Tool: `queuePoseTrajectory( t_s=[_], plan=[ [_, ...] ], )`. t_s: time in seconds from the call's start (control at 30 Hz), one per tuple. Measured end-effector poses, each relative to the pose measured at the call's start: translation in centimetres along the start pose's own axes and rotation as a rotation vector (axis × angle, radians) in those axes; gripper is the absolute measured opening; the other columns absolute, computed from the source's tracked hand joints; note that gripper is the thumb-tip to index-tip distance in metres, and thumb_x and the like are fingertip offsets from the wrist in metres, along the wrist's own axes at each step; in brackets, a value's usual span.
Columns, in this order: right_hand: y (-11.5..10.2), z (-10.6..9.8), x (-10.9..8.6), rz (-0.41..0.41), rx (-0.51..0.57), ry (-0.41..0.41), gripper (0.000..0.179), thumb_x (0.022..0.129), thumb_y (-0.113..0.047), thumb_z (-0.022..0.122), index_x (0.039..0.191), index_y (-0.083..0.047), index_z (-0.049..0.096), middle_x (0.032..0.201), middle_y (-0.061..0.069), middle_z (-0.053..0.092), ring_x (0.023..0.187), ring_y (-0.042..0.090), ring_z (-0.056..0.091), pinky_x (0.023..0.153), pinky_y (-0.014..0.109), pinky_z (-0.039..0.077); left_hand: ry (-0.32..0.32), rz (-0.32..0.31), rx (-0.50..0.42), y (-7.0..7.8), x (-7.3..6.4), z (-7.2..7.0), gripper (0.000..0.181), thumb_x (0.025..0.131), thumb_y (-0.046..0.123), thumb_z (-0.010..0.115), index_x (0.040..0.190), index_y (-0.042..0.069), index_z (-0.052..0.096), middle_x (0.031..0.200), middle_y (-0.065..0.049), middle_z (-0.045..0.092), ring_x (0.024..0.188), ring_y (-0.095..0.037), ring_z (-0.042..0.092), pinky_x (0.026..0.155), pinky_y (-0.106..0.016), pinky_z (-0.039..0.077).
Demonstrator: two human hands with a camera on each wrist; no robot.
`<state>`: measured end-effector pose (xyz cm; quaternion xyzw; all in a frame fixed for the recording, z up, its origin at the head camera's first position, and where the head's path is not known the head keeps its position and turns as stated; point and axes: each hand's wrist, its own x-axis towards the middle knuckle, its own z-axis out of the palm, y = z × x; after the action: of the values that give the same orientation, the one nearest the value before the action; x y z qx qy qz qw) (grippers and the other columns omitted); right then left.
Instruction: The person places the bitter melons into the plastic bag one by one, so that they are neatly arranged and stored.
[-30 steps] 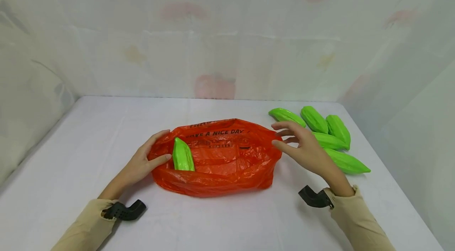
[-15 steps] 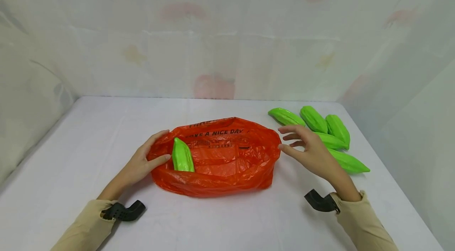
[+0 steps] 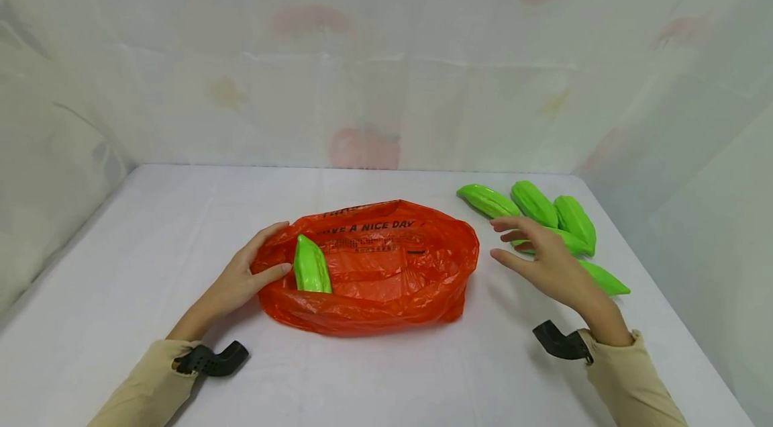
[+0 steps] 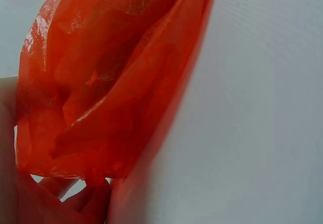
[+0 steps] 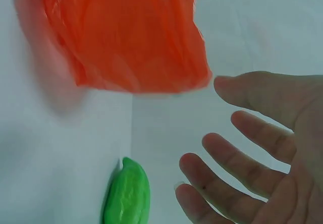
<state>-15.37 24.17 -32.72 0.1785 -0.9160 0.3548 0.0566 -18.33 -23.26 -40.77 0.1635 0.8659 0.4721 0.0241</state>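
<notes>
A red plastic bag [image 3: 368, 315] with black print stands with its mouth spread on the white table. One glossy green, ribbed, pointed fruit-like piece [image 3: 312, 266] leans inside at the left, its lower end hidden by the front rim. My left hand [image 3: 238, 282] grips the bag's left edge; fingers bunch the film [image 4: 96, 123] in the left wrist view. To the right of the bag, my right hand [image 3: 549, 269] hovers with loosely spread fingers, holding nothing. Another green piece [image 5: 128, 193] shows below that hand in the right wrist view.
Several like green pieces [image 3: 531, 204] lie grouped at the table's right side, partly behind my right hand. A pale printed sheet [image 3: 362, 78] rises behind the table [image 3: 386, 380]. Black wrist mounts [image 3: 211, 358] sit on both sleeves.
My right hand has drawn away from the bag's right edge, moving right and slightly down toward the green pieces. The left hand and the piece inside the bag stay put.
</notes>
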Motion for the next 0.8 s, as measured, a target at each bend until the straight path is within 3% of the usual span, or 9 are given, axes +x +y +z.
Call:
queuePoseTrajectory(
  t_s=[0.3, 0.57, 0.8],
  plan=[
    [1.1, -1.1, -0.1, 0.008, -0.079, -0.016, 0.040, 0.090, -0.015, 0.073, 0.126, -0.004, 0.060, 0.124, 0.012, 0.066, 0.105, 0.035, 0.067, 0.087, 0.053, 0.055, -0.001, 0.008, -0.001, 0.3, -0.2, 0.0, 0.068, 0.097, 0.020, 0.063, 0.156, 0.018, 0.029, 0.154, -0.017, 0.039, 0.136, -0.038, 0.041, 0.104, -0.063, 0.041],
    [2.0, -2.4, -0.3, 0.031, -0.108, -0.050, 0.036, 0.091, -0.016, 0.072, 0.123, -0.003, 0.062, 0.123, 0.016, 0.066, 0.107, 0.037, 0.065, 0.087, 0.051, 0.054, -0.002, 0.000, 0.008, 0.1, -0.1, 0.1, 0.068, 0.097, 0.022, 0.063, 0.156, 0.017, 0.028, 0.155, -0.016, 0.039, 0.137, -0.035, 0.040, 0.105, -0.061, 0.040],
    [2.6, -3.1, -0.6, 0.060, -0.116, -0.085, 0.035, 0.092, -0.020, 0.071, 0.122, -0.004, 0.063, 0.121, 0.014, 0.068, 0.107, 0.037, 0.065, 0.088, 0.052, 0.053, -0.006, -0.005, -0.003, 0.0, 0.0, 0.0, 0.068, 0.097, 0.023, 0.062, 0.156, 0.018, 0.028, 0.156, -0.018, 0.037, 0.139, -0.039, 0.037, 0.106, -0.067, 0.037]
  ],
)
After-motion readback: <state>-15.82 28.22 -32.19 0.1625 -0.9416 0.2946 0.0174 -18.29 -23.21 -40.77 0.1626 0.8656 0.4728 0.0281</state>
